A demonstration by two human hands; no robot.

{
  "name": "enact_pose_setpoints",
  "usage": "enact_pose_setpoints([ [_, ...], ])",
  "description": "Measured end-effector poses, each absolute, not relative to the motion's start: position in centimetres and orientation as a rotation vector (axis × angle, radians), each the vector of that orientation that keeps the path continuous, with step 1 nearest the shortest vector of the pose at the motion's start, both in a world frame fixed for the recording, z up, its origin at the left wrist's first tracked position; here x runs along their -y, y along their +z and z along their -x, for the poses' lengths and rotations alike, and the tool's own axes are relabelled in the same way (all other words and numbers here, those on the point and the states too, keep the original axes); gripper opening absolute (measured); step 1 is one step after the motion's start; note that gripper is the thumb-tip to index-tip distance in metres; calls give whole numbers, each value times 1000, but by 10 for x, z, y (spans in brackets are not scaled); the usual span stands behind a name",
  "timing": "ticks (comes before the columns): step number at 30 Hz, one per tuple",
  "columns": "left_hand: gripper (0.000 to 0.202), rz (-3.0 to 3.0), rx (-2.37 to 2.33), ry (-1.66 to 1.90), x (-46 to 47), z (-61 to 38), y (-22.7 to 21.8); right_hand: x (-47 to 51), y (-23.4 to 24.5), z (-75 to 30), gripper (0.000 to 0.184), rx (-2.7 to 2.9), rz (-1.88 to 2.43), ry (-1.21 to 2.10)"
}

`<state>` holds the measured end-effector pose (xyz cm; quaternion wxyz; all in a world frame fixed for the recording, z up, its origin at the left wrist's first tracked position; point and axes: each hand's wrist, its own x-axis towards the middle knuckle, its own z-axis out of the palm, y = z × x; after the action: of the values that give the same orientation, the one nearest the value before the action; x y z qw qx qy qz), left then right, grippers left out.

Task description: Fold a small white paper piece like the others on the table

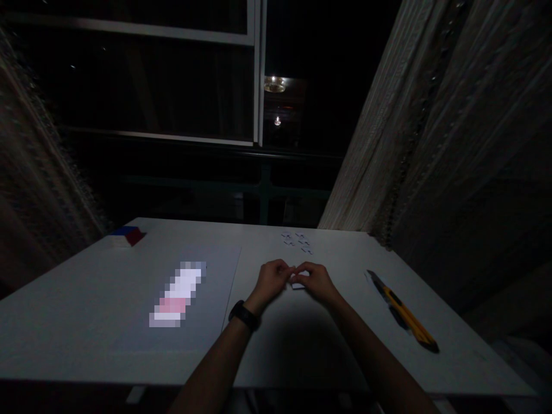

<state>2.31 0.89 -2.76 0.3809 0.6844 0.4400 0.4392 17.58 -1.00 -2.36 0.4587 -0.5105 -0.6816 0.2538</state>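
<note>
My left hand and my right hand meet over the middle of the white table. Both have their fingers pinched together on a small white paper piece, which shows just below the fingertips. A dark watch sits on my left wrist. Several tiny folded paper pieces lie in a cluster on the table just beyond my hands. The room is dim.
A yellow and black utility knife lies at the right of the table. A large pale sheet with a blurred patch covers the left half. A red and blue block rests at the far left corner. Curtains hang on both sides of a dark window.
</note>
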Motion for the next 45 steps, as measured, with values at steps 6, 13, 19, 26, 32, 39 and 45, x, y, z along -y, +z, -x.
enact_pose_setpoints([
  [6, 34, -1770, -1153, 1151, -9, -22, -26, 9, -24, -177, 23, 1709, 1149, 655],
  [13, 33, -1789, -1180, 1204, -6, -22, -21, 6, -27, -174, 27, 1616, 1110, 680],
  [19, 32, -1771, -1191, 1208, -6, -25, -23, 9, -25, -170, 22, 1569, 1134, 630],
  [26, 27, -1724, -1079, 1240, -7, -26, -26, 7, -25, -172, 26, 1545, 1100, 680],
  [32, 29, -1702, -989, 1169, -6, -26, -23, 6, -27, -174, 28, 1530, 1120, 733],
  [39, 32, -1545, -964, 1160, -7, -27, -23, 4, -32, -176, 28, 1441, 1050, 852],
  [45, 36, -1323, -883, 1158, -7, -25, -21, 5, -29, -175, 28, 1421, 1080, 855],
])
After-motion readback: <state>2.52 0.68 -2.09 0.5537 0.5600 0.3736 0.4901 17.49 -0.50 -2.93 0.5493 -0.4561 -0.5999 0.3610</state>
